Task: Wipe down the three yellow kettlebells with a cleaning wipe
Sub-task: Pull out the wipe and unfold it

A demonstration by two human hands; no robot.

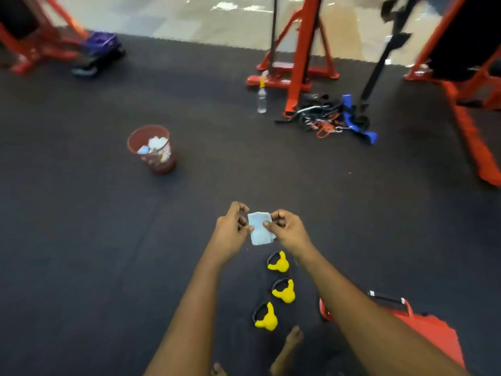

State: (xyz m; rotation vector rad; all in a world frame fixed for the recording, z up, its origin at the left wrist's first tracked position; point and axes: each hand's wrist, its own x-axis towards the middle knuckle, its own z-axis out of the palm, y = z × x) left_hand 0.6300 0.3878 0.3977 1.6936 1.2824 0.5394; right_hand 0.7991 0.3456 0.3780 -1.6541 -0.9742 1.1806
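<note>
Head view: two hands hold one small white wipe (260,229) up in the air. The left hand (230,230) pinches its left edge and the right hand (288,229) pinches its right edge. Three yellow ones sit in a row on the dark floor (81,240) just below: far kettlebell (279,264), middle kettlebell (284,292), near kettlebell (267,321), each a little apart. One red bin (163,165) stands well off to the left; its label is too blurry to read. One clear bottle (262,99) stands far away. Lots of bare floor lies between.
</note>
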